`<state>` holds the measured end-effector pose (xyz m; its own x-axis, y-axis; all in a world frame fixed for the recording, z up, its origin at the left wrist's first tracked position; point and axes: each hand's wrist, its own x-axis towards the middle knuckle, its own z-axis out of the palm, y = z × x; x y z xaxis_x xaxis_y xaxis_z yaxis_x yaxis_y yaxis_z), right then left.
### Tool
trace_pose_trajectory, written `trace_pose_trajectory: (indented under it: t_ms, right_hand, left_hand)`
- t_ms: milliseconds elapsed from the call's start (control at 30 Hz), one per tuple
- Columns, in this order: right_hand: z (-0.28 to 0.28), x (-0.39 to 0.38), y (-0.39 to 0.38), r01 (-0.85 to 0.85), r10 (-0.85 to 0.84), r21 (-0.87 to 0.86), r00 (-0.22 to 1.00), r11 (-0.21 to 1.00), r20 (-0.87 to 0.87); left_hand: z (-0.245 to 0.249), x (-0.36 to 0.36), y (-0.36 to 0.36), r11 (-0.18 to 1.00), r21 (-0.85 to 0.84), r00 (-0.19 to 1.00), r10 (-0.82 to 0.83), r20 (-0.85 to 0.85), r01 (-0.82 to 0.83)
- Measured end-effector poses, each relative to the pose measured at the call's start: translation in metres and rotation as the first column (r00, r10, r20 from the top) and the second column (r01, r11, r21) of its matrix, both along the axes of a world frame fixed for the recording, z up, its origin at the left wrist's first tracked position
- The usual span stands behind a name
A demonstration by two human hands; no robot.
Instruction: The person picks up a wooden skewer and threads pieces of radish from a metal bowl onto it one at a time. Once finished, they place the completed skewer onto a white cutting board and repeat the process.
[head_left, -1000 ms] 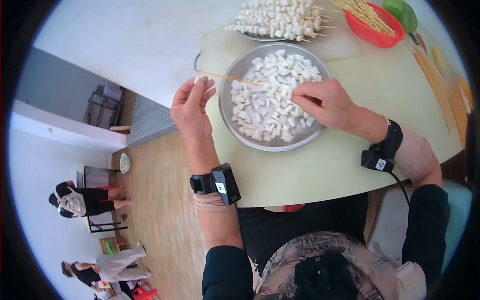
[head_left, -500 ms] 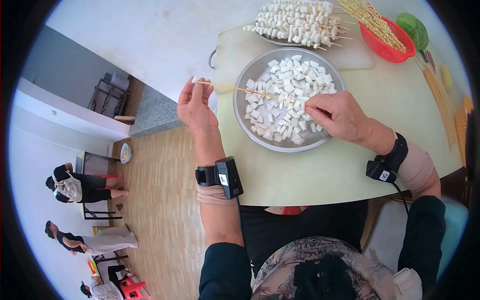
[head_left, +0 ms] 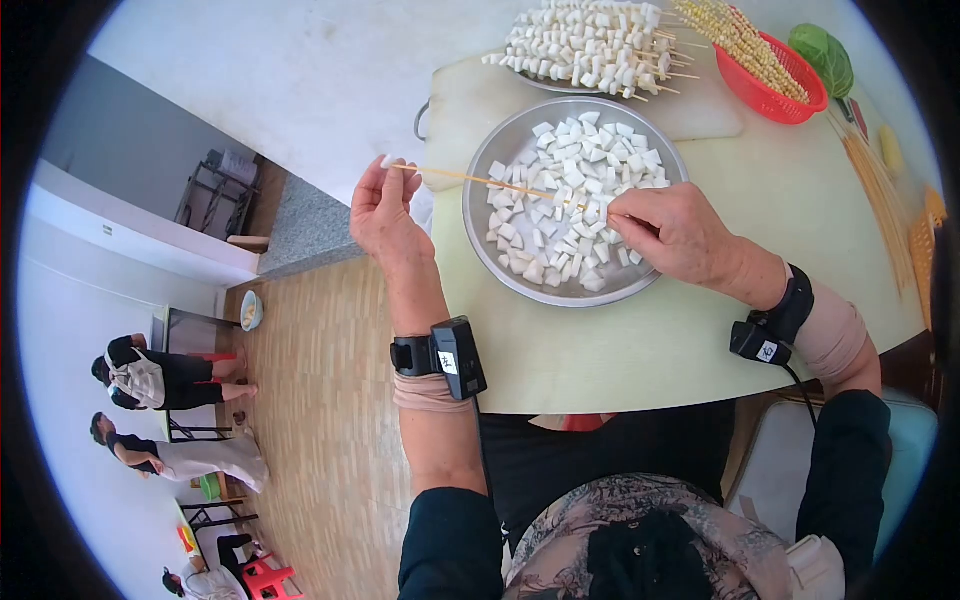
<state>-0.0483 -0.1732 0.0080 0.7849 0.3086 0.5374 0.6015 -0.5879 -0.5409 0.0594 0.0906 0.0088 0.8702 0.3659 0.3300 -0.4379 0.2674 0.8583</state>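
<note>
A thin bamboo skewer (head_left: 450,174) spans the space between my hands, crossing over a round metal bowl (head_left: 474,235). My left hand (head_left: 388,215), left of the bowl, pinches a white cut chunk (head_left: 388,161) at the skewer's far tip. Above the bowl's right side, my right hand (head_left: 668,228) is closed on the skewer's other end, with white pieces beside its fingertips. Many loose white chunks (head_left: 545,272) lie in the bowl under the skewer.
Behind the bowl, finished skewers of white chunks (head_left: 590,45) are piled on a plate over a cutting board (head_left: 462,95). A red basket (head_left: 765,95) with more skewers, a green cabbage (head_left: 825,60) and bare sticks (head_left: 875,205) sit right. Several people (head_left: 150,375) are at far left.
My hands and the skewer stay almost in place. In the background, a standing person has shifted closer to the neighbouring one.
</note>
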Motion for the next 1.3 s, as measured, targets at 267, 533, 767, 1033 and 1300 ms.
trace_pose_trajectory:
  t_ms: [267, 533, 767, 1033, 1300]
  right_hand:
    - [0.001, -0.002, 0.001, 0.008, -0.008, -0.009, 1.000, 1.000, 0.003]
    - [0.001, -0.002, 0.001, 0.009, -0.009, -0.014, 1.000, 1.000, 0.004]
    - [0.003, -0.005, 0.001, 0.013, -0.013, -0.014, 1.000, 1.000, 0.008]
    - [0.004, -0.006, 0.001, 0.013, -0.012, 0.035, 0.999, 0.999, -0.052]
    - [0.005, -0.008, 0.002, -0.008, 0.011, 0.040, 0.998, 0.999, -0.065]
  left_hand:
    - [0.003, -0.002, -0.003, 0.997, 0.041, 0.998, 0.063, 0.027, -0.064]
    - [0.003, -0.001, -0.004, 0.992, 0.053, 0.993, 0.112, 0.049, -0.114]
    - [0.006, -0.004, -0.009, 0.961, 0.174, 0.970, 0.188, 0.154, -0.214]
    - [0.003, -0.003, -0.007, 0.883, 0.331, 0.934, 0.258, 0.248, -0.332]
    - [0.006, -0.008, -0.012, 0.839, 0.406, 0.929, 0.287, 0.234, -0.361]
